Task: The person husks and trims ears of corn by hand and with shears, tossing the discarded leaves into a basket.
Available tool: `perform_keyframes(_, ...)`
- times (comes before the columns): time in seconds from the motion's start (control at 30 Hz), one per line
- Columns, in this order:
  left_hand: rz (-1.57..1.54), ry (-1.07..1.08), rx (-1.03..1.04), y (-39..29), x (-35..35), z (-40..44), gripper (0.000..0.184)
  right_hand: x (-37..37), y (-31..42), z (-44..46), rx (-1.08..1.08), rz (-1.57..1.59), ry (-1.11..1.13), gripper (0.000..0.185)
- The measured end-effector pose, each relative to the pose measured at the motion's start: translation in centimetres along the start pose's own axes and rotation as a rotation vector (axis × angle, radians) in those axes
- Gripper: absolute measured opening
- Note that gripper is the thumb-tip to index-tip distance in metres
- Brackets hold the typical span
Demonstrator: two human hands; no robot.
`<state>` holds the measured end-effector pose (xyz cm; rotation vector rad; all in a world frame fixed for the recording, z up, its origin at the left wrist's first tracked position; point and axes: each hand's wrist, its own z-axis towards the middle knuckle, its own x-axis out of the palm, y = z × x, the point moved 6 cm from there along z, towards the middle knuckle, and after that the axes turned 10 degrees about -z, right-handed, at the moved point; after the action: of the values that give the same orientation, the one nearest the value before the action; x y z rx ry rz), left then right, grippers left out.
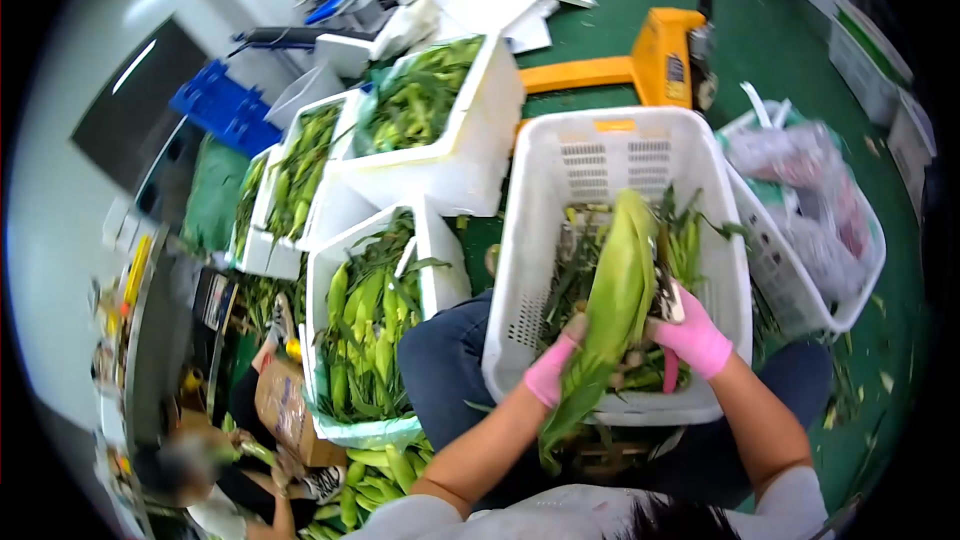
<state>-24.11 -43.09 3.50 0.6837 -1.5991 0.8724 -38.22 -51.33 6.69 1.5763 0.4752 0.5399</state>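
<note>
An ear of corn in its green husk [618,290] stands tilted over the white plastic basket [528,155] between my knees. My left hand [560,360], in a pink glove, is closed around the lower part of the ear. My right hand [695,335], also in a pink glove, is closed on what look like red-handled shears [670,370], beside the ear's right edge. The fingers partly hide the tool. Cut stalks and loose leaves [682,240] lie inside the basket beneath both hands.
Foam boxes [440,260] filled with corn stand to the left. Right of the basket is another white basket [790,305] with plastic bags. An orange pallet jack [660,55] stands behind. A co-worker [215,500] sits at lower left near loose corn [380,485] and a cardboard box [285,405].
</note>
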Motion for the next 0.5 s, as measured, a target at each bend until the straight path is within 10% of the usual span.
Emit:
perform_keyframes(0.23,0.918,-0.52,0.377,-2.7,0.7,3.3,0.078,-5.4,2.3,0.3,-0.098,-0.419,-0.423,0.061)
perform_keyframes(0.5,2.008,-0.942,0.661,-5.8,2.9,-0.4,0.088,-3.6,1.4,-0.2,0.123,-0.808,-0.143,0.086)
